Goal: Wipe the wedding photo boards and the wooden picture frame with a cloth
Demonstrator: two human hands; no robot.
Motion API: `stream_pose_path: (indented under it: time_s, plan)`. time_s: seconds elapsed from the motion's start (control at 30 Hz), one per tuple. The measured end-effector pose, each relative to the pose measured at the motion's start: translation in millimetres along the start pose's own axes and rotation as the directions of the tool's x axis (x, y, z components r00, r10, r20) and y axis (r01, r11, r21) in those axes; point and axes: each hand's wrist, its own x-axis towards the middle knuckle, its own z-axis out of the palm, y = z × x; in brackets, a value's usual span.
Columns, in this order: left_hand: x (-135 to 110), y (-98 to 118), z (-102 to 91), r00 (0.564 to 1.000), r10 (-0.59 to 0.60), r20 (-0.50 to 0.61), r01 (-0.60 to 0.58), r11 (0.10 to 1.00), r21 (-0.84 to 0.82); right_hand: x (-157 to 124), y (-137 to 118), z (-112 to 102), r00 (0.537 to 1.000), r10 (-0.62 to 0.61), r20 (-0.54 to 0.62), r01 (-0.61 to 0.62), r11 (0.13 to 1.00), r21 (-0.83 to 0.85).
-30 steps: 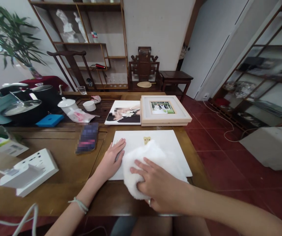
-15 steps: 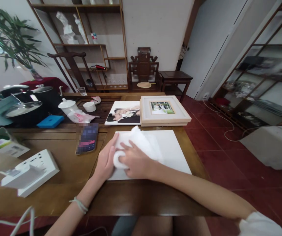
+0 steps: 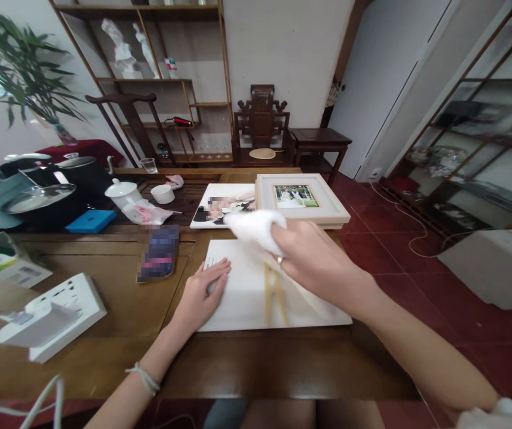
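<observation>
A flat white board [image 3: 238,304] lies on the wooden table in front of me, with small dark print near its upper left corner and a yellow A-shaped figure [image 3: 275,295] right of its middle. My left hand [image 3: 205,292] rests on the board's left side, fingers stretched out, holding nothing. Raised above the board, my right hand [image 3: 314,250] grips a bunched white cloth [image 3: 256,229], slightly blurred. Something pale and thin hangs below this hand; I cannot tell whether it belongs to the cloth.
Behind the board lie a photo print [image 3: 200,220] and a pale wooden picture frame [image 3: 334,211]. To the left are a phone [image 3: 160,253], a white power strip [image 3: 77,298], a blue box [image 3: 90,221], a lidded white cup [image 3: 123,193] and a dark pot [image 3: 46,208].
My right hand has lifted off the board and moved right with the white cloth, uncovering the yellow figure. My left hand, earlier beside the cloth, now lies flatter on the board.
</observation>
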Motion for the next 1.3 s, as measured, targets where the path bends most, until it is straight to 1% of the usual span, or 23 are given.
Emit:
stream_pose_path:
  time_s: [0.03, 0.07, 0.1, 0.17, 0.23, 0.3, 0.37, 0.43, 0.5, 0.57, 0.67, 0.73, 0.8, 0.83, 0.87, 0.9, 0.97, 1.03, 1.1, 1.17, 1.2, 1.23, 1.3]
  plan:
    - [0, 0, 0.1, 1.0, 0.001, -0.006, -0.001, 1.0, 0.004, 8, -4, 1, 0.998, 0.015, -0.06, -0.018, 0.999, -0.049]
    - [1, 0, -0.1, 1.0, 0.003, -0.01, -0.003, 1.0, 0.01, 15, -9, 6, 0.995, -0.004, -0.1, -0.005, 0.996, -0.085]
    - [1, 1, -0.5, 1.0, 0.005, -0.012, -0.004, 1.0, 0.019, 23, -15, 15, 0.993, -0.048, -0.11, 0.036, 0.994, -0.108]
    - [1, 3, -2.0, 1.0, 0.003, -0.021, -0.002, 0.999, 0.043, 35, -26, 40, 0.986, -0.157, -0.058, 0.149, 0.981, -0.125]
    - [1, 6, -3.8, 0.999, -0.004, -0.032, 0.006, 0.998, 0.065, 44, -33, 68, 0.974, -0.222, 0.053, 0.226, 0.969, -0.101]
    - [1, 8, -4.8, 0.999, -0.007, -0.038, 0.01, 0.997, 0.076, 50, -34, 89, 0.963, -0.222, 0.151, 0.233, 0.97, -0.065]
    - [1, 7, -4.4, 0.999, 0.004, -0.033, -0.002, 0.997, 0.076, 52, -30, 98, 0.961, -0.189, 0.2, 0.202, 0.978, -0.048]
    - [1, 5, -2.7, 1.0, 0.016, -0.022, -0.014, 0.998, 0.065, 51, -22, 96, 0.963, -0.157, 0.217, 0.172, 0.984, -0.051]
    - [1, 1, -0.4, 1.0, 0.014, -0.02, -0.013, 0.999, 0.046, 46, -12, 87, 0.965, -0.126, 0.232, 0.143, 0.988, -0.062]
    - [0, -3, 1.5, 1.0, 0.003, -0.017, -0.003, 1.0, 0.028, 34, 0, 76, 0.967, -0.074, 0.245, 0.097, 0.992, -0.081]
    - [-1, -4, 2.7, 1.0, 0.011, -0.004, -0.01, 1.0, 0.023, 6, 25, 65, 0.964, 0.035, 0.262, -0.004, 0.993, -0.119]
    - [-2, -4, 2.8, 1.0, 0.024, -0.001, -0.024, 0.999, 0.033, -18, 45, 65, 0.952, 0.139, 0.271, -0.099, 0.983, -0.154]
    - [-2, -2, 2.9, 0.999, 0.033, 0.001, -0.033, 0.998, 0.053, -43, 65, 69, 0.938, 0.24, 0.249, -0.201, 0.964, -0.171]
    - [-2, -2, 2.9, 0.999, 0.036, 0.002, -0.036, 0.997, 0.064, -55, 72, 72, 0.943, 0.248, 0.22, -0.224, 0.966, -0.127]
    - [-2, -1, 3.0, 0.999, 0.038, 0.004, -0.038, 0.997, 0.073, -66, 76, 74, 0.954, 0.225, 0.196, -0.217, 0.974, -0.064]
    - [-2, -1, 3.1, 0.999, 0.039, 0.006, -0.04, 0.996, 0.08, -76, 77, 75, 0.968, 0.178, 0.179, -0.184, 0.983, 0.016]
    - [-2, -1, 3.2, 0.999, 0.04, 0.012, -0.04, 0.995, 0.09, -93, 68, 72, 0.982, 0.067, 0.175, -0.096, 0.982, 0.162]
    - [-2, -1, 3.4, 0.999, 0.038, 0.035, -0.042, 0.994, 0.102, -107, 50, 61, 0.973, 0.007, 0.229, -0.066, 0.966, 0.252]
    - [-1, -1, 3.4, 0.997, 0.039, 0.064, -0.046, 0.992, 0.12, -116, 30, 48, 0.952, -0.013, 0.306, -0.086, 0.948, 0.308]
    - [-1, -1, 3.2, 0.995, 0.041, 0.086, -0.053, 0.989, 0.135, -119, 19, 39, 0.934, -0.031, 0.357, -0.102, 0.932, 0.349]
    - [-1, -1, 3.1, 0.995, 0.041, 0.091, -0.054, 0.989, 0.139, -117, 18, 37, 0.933, -0.037, 0.357, -0.101, 0.928, 0.36]
    - [0, -1, 2.8, 0.995, 0.039, 0.095, -0.052, 0.989, 0.141, -113, 20, 38, 0.94, -0.036, 0.338, -0.094, 0.929, 0.359]
    - [0, 0, 2.3, 0.994, 0.03, 0.102, -0.044, 0.989, 0.141, -99, 30, 48, 0.968, -0.015, 0.25, -0.067, 0.946, 0.316]
